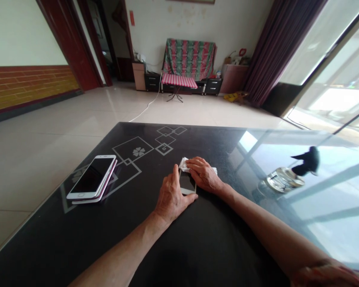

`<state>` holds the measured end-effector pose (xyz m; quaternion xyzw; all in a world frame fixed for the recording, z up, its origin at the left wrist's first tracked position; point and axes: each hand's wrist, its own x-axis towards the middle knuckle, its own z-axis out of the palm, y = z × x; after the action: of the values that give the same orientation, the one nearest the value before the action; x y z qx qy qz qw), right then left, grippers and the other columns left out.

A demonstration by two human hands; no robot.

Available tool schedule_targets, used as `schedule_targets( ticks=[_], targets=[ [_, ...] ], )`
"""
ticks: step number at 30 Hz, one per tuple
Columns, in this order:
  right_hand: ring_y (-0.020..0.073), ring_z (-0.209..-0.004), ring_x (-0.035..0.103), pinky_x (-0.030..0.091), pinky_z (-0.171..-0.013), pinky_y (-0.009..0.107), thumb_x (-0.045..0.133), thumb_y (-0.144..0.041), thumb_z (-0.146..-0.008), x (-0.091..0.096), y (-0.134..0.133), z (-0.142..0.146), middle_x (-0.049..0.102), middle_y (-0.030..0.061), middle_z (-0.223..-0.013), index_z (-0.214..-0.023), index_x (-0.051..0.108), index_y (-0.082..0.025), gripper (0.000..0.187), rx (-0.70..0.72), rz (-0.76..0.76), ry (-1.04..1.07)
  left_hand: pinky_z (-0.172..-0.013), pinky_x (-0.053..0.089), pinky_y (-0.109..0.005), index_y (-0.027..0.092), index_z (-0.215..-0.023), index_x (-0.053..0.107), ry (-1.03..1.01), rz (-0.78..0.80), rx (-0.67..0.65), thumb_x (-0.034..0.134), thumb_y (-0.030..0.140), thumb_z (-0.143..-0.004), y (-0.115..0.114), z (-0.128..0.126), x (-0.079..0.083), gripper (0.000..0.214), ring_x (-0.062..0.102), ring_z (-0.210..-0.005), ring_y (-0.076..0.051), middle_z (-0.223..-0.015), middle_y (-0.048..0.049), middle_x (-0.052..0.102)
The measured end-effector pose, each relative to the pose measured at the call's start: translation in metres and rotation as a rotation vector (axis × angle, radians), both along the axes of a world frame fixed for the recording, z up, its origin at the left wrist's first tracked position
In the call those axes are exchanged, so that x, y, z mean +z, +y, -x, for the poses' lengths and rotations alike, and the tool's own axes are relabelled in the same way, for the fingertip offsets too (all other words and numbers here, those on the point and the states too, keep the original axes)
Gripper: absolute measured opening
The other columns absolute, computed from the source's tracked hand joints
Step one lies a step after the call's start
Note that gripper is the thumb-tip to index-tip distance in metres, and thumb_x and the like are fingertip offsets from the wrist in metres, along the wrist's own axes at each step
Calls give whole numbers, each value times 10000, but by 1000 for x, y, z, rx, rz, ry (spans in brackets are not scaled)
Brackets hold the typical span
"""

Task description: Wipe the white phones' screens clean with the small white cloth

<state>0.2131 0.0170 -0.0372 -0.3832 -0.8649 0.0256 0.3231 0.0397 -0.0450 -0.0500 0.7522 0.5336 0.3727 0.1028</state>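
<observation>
A small white-framed phone (187, 184) lies flat on the black glass table (197, 239). My left hand (170, 197) holds it by its left edge and bottom corner, thumb under the lower end. My right hand (204, 173) presses a white cloth (184, 163) onto the top of the phone, fingers bent over the cloth. Most of the cloth is hidden under the hand; a bit shows at the right too.
Two larger phones (92, 178) lie stacked at the table's left edge, white on top, pink beneath. A glass ashtray (284, 179) with a dark object stands at the right. Beyond the table are tiled floor, a covered cabinet (189, 57) and curtains.
</observation>
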Motion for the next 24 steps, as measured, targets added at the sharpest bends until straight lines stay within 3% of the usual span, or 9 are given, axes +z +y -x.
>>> schedule_targets(
  ticks=[8,12,20,24],
  targets=[
    [212,-954,606,471,-907,404,512,-158,-796,16,-20,3,661,79,-1017,-918,659,-198,195,196,54,4,-842,512,-430,135,-1445,192,29,-57,-3,804,403,-609,-1,0,-1,1070,586,-964,-297,-1028,-121,598],
    [194,-894,614,480,-874,374,513,-158,-808,19,-26,9,667,67,-966,-896,652,-194,168,257,57,6,-828,516,-410,126,-1444,186,38,-78,-6,769,372,-650,0,0,-1,1015,589,-955,-289,-1003,-113,600],
    [211,-968,599,465,-906,407,475,-227,-930,-1,0,5,684,74,-1076,-1009,669,-207,210,-18,-11,-19,-854,507,-435,129,-1455,161,41,-30,-11,821,395,-593,-1,0,1,1118,577,-962,-290,-1017,-111,586],
    [211,-1009,593,454,-932,417,441,-230,-949,-5,9,-1,663,76,-1151,-1058,653,-208,239,-71,1,-49,-852,508,-437,136,-1458,157,29,-28,-10,820,391,-594,-1,-1,1,1119,575,-963,-288,-1007,-104,580]
  ],
)
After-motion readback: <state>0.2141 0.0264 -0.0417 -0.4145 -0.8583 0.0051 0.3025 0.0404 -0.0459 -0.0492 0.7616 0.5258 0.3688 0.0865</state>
